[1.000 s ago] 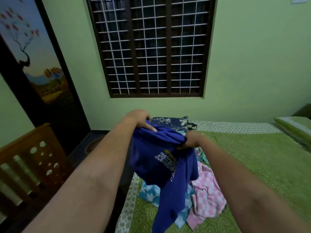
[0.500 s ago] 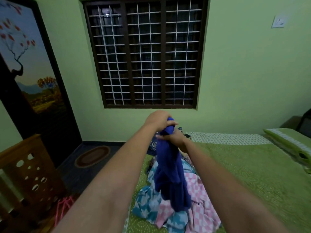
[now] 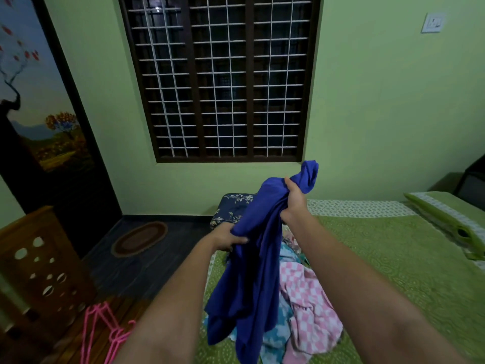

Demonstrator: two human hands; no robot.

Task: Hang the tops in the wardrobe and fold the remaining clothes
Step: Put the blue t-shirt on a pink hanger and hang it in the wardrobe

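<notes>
Above the clothes pile [image 3: 301,306] on the bed [image 3: 393,258], the blue top [image 3: 252,271] hangs bunched, long axis running from one o'clock down to seven. The right hand [image 3: 295,203] grips it high, fingers curled tight; the left hand [image 3: 227,236] clutches a fold lower, at nine o'clock. Pink hangers [image 3: 105,334] wait on the floor at seven o'clock, nearer the left hand, likely next.

I see pale green wall [image 3: 380,101] across top of frame, dark-framed window [image 3: 223,77] with white grille at upper centre, dark outside. Switch plate [image 3: 433,22] upper right. Painted door panel [image 3: 39,101] at left. Dark floor [image 3: 126,269], oval mat [image 3: 140,238] centre left. Wooden cabinet [image 3: 39,269] lower left. Light dim.
</notes>
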